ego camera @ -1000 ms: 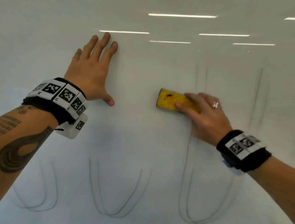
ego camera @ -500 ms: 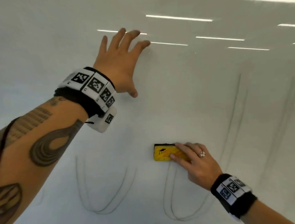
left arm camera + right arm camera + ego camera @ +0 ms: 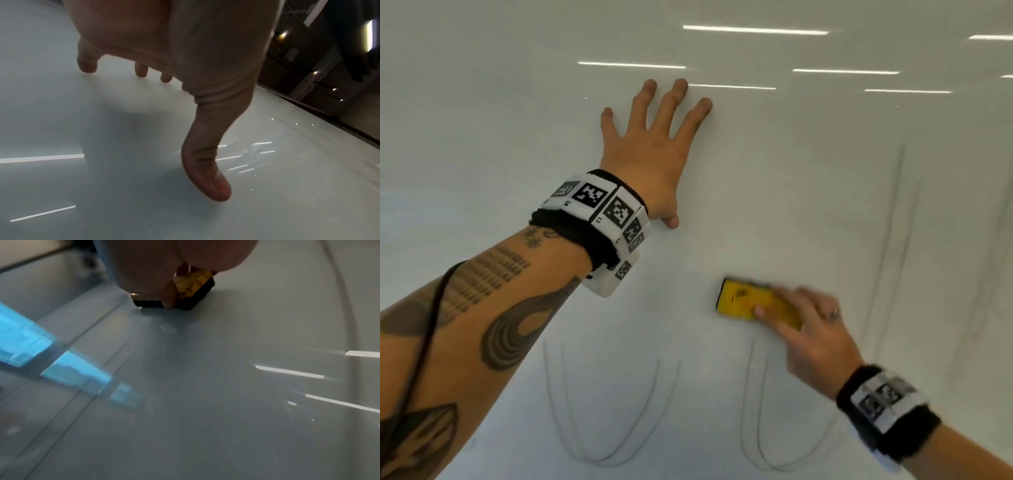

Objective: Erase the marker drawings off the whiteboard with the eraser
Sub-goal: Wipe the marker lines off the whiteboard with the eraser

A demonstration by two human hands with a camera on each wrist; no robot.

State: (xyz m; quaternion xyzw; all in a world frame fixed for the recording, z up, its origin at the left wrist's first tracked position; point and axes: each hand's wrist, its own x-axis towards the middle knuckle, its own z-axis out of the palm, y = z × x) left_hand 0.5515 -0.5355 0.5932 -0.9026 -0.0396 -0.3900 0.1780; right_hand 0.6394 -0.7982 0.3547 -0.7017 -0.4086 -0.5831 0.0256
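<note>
The yellow eraser (image 3: 744, 301) lies flat on the whiteboard (image 3: 791, 205), long axis running left-right, slightly tilted (its printed mark unreadable). The right hand (image 3: 815, 337) grips it, fingers curled over it. The left hand (image 3: 654, 150) presses the board, fingers spread.

Left hand (image 3: 174, 48) spread, fingertips (image 3: 87, 66) seemingly touching whiteboard (image 3: 102, 162).

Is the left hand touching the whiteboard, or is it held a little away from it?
Touching. In the left wrist view the thumb tip meets the whiteboard with no gap. The head view shows the left hand spread flat on it.
</note>
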